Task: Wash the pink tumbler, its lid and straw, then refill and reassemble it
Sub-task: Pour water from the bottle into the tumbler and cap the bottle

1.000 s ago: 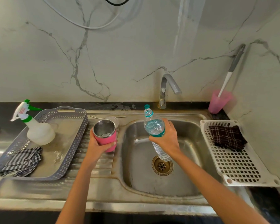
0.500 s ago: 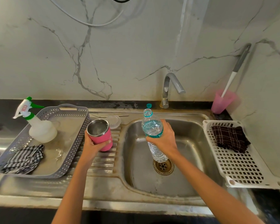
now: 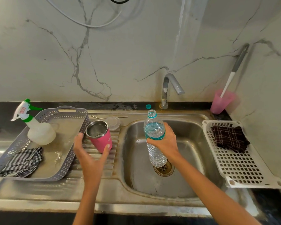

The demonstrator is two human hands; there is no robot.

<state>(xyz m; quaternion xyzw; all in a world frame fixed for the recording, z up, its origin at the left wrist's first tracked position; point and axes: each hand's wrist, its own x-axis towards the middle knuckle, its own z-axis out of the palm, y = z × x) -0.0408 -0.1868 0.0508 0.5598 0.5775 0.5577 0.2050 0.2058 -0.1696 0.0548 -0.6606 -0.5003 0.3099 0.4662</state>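
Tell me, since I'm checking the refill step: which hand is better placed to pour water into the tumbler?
The right hand: it already grips the uncapped water bottle over the sink. The left hand sits open around the pink tumbler on the drainboard, placed to steady it.

Left hand [image 3: 89, 157]: bare, no rings, no watch
Right hand [image 3: 166, 141]: bare, no rings
Forearms: bare, no sleeves in view

Home kitchen, as I see it: steel sink [image 3: 182, 127] with ribbed drainboard, curved tap [image 3: 168, 88] at back edge, marble-look wall, dish brush in pink cup [image 3: 221, 102] at right back corner.
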